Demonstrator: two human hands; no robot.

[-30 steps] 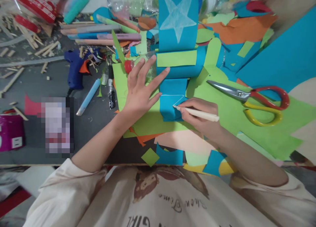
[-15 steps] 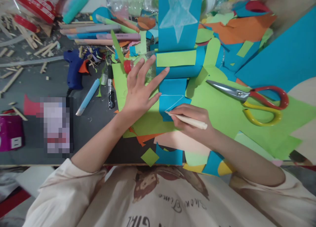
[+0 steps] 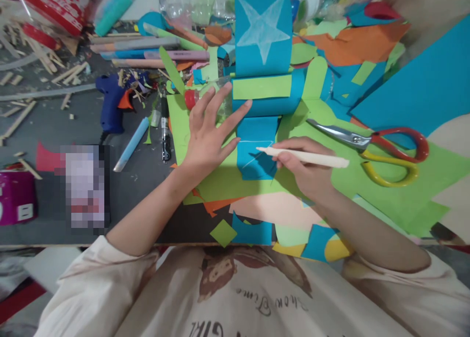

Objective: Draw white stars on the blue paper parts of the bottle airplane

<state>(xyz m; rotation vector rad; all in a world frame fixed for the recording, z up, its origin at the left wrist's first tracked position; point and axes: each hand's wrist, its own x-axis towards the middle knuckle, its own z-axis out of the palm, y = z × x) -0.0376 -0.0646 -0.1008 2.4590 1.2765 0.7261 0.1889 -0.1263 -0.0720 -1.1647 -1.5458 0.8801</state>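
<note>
A cream-white pencil-shaped stick (image 3: pixel 304 157) lies over a turquoise-blue paper strip (image 3: pixel 257 141) marked with thin white lines. At top centre, a blue paper panel (image 3: pixel 263 31) bears a chalky white star. A lime-green paper sheet (image 3: pixel 330 175) fills the centre right, under red-and-yellow-handled scissors with silver blades (image 3: pixel 370 144). A dark-blue glue gun (image 3: pixel 110 102) sits at upper left.

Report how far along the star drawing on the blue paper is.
Done: one white chalk star fills the upper blue panel. In hand: right hand holds a white chalk pencil over a few outline strokes on the lower blue strip; left hand lies flat beside it. Left: outline unclosed, unfilled.
</note>
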